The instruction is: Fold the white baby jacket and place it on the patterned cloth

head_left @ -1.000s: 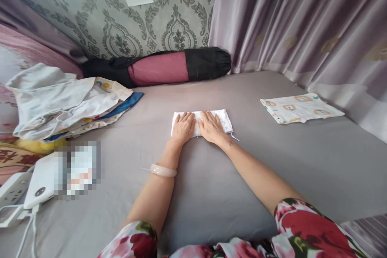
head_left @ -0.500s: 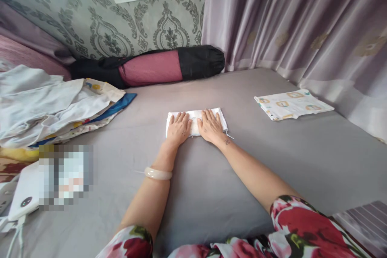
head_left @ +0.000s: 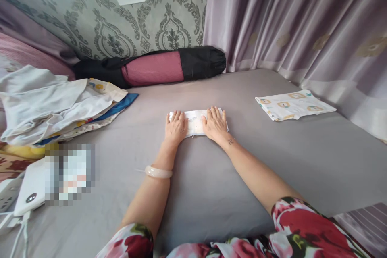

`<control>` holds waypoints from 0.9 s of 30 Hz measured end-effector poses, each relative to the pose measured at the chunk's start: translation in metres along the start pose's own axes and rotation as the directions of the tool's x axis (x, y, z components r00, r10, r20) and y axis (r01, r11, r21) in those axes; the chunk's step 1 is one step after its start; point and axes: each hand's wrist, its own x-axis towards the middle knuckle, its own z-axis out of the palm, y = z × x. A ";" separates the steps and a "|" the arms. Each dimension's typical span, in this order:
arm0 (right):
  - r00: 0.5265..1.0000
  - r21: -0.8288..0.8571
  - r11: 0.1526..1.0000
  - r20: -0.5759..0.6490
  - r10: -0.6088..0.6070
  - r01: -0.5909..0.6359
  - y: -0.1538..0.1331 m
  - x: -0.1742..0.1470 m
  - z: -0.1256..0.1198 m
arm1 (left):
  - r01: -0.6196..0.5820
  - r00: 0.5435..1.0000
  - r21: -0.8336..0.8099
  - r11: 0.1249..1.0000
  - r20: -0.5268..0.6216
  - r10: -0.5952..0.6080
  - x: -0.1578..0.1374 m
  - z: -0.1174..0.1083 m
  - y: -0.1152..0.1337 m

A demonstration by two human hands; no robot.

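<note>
A small white folded cloth [head_left: 195,123] lies flat on the grey bed sheet [head_left: 199,177], in the middle of the head view. My left hand [head_left: 176,126] rests palm down on its left end, fingers stretched out. On the right end my right hand [head_left: 215,123] presses flat, its fingers a little spread. The cloth's middle shows between the hands, with a faint pale print; both ends are partly covered. Neither hand grips anything.
A folded white cloth with orange prints [head_left: 294,105] lies to the right. Several garments [head_left: 60,102] are piled at the left, beyond a white device with a cable [head_left: 34,189]. A black and pink long bag [head_left: 154,68] lies along the wall, beside purple curtains [head_left: 266,20].
My hands have slid apart, the left one leftward and the right one rightward, toward the cloth's ends. More of the cloth's middle shows. The view has shifted slightly.
</note>
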 end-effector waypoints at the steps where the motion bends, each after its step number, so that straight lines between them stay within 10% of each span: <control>1: 1.000 -0.002 1.000 0.000 0.015 -0.015 0.002 0.001 0.000 | 0.018 1.000 0.005 1.000 -0.004 -0.018 0.000 0.001 -0.001; 18: 0.978 0.175 0.979 0.197 0.071 -0.106 0.012 0.010 -0.007 | 0.138 0.989 -0.163 0.977 0.075 -0.127 0.005 0.005 -0.010; 27: 0.902 0.629 0.649 0.264 0.341 -0.429 0.071 0.031 -0.035 | 0.475 0.877 -0.306 0.825 0.088 -0.472 0.013 -0.017 -0.036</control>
